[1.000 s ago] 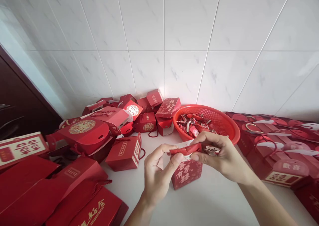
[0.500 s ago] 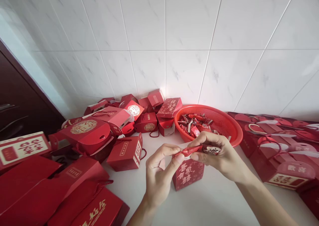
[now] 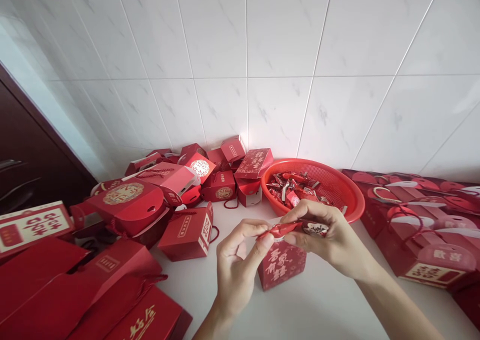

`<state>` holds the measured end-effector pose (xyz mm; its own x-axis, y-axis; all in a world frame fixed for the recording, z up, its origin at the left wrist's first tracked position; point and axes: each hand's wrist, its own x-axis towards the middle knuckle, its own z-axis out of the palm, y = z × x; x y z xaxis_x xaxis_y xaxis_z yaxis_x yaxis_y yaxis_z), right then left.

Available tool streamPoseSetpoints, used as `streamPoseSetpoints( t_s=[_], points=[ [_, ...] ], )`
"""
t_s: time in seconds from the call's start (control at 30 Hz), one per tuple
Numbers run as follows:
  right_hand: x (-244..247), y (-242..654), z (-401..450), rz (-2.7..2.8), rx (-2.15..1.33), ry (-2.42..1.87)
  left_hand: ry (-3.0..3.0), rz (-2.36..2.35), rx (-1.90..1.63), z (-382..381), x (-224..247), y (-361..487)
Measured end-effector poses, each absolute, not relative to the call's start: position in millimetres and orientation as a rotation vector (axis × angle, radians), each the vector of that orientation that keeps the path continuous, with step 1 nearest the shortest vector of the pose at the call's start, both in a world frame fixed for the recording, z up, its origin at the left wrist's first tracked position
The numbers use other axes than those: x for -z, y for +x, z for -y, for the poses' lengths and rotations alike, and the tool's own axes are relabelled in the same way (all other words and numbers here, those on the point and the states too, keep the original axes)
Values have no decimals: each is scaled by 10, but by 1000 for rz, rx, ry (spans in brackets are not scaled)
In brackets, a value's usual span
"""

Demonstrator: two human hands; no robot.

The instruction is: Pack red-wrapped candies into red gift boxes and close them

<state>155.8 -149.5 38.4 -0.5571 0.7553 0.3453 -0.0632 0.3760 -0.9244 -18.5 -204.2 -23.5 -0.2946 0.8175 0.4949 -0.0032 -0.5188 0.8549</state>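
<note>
Between both hands, above a small red gift box, is a red-wrapped candy (image 3: 281, 229). My left hand (image 3: 237, 267) pinches its left end with thumb and index finger. The right end is between the bent fingers and thumb of my right hand (image 3: 332, 237). A dark wrapper with black-and-white lettering (image 3: 314, 228) shows within my right hand; whether it is a separate candy I cannot tell. Directly below, the red gift box (image 3: 283, 269) with white characters stands upright on the white tabletop, its top partly hidden by my hands.
Behind my right hand sits a red plastic basket (image 3: 350, 192) with several wrapped candies (image 3: 290, 187) inside. Red gift boxes (image 3: 129, 202) lie piled on the left. More handled boxes (image 3: 423, 245) stand in rows on the right. A white tiled wall (image 3: 279, 115) closes off the back.
The view has shifted very slightly. Both hands keep nearly the same pose, still on the red-wrapped candy above the box.
</note>
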Motion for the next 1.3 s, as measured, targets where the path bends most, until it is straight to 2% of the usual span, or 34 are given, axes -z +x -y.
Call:
streamPoseSetpoints(
  t_s=[0.57,1.3],
  points=[
    [-329,1545,1489,1868,-1250,-648,1735,-1111,-1781,2039,210,-196],
    [-269,1518,1434,1713,-1550,-608,1538,-997,-1744,2037,151,-243]
  ],
)
